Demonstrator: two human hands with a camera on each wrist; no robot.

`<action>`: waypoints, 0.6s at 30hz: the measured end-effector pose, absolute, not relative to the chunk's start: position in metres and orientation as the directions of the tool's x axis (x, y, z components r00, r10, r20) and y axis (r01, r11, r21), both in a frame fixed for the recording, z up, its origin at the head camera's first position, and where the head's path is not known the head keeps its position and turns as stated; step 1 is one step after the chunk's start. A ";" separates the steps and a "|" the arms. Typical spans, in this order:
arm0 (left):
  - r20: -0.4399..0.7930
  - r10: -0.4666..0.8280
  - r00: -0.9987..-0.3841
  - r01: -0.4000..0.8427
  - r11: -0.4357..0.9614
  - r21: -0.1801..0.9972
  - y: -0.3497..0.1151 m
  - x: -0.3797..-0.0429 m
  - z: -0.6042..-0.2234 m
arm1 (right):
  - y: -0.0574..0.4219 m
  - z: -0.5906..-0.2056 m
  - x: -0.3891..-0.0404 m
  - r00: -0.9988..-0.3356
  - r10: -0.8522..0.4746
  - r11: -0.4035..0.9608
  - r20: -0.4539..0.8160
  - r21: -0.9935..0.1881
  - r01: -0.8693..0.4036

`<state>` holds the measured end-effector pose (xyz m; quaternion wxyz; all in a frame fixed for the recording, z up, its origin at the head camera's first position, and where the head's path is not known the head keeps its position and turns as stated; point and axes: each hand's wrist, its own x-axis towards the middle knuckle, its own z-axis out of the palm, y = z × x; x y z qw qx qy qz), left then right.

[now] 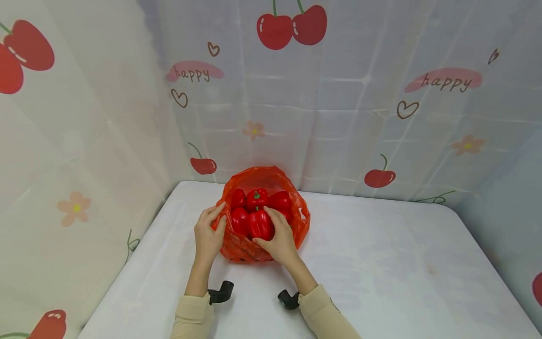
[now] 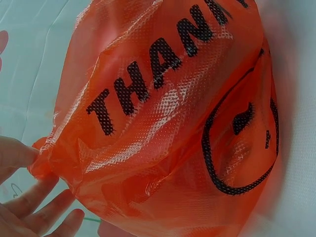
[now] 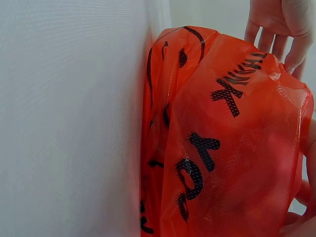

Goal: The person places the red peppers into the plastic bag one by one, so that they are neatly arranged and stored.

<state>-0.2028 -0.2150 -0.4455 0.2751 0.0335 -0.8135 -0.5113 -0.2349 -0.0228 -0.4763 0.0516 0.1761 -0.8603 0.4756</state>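
Observation:
An orange-red plastic bag [image 1: 243, 249] stands open on the table, holding several red bell peppers [image 1: 257, 199]. At the bag's left rim, my left hand [image 1: 209, 235] pinches the plastic between thumb and fingers; the left wrist view shows the bag's gathered edge [image 2: 44, 163] there. My right hand [image 1: 281, 240] reaches over the front right of the opening and grips the front bell pepper [image 1: 260, 225], fingers near its stem end and thumb at its lower end. This pepper is still within the bag's mouth. Black "THANK YOU" lettering [image 3: 227, 96] marks the bag's front.
The white-covered table [image 1: 402, 259] extends to the right of the bag. Behind it hangs a pale curtain [image 1: 338, 117] printed with cherries, hearts and flowers, close to the bag's back. Black wrist mounts [image 1: 221, 292] sit on both forearms.

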 end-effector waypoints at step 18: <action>0.398 -0.339 -0.852 0.207 0.480 0.853 -0.214 -0.203 -0.445 | -0.022 -0.483 -0.235 -0.934 -0.252 0.441 0.253 -0.829 -0.344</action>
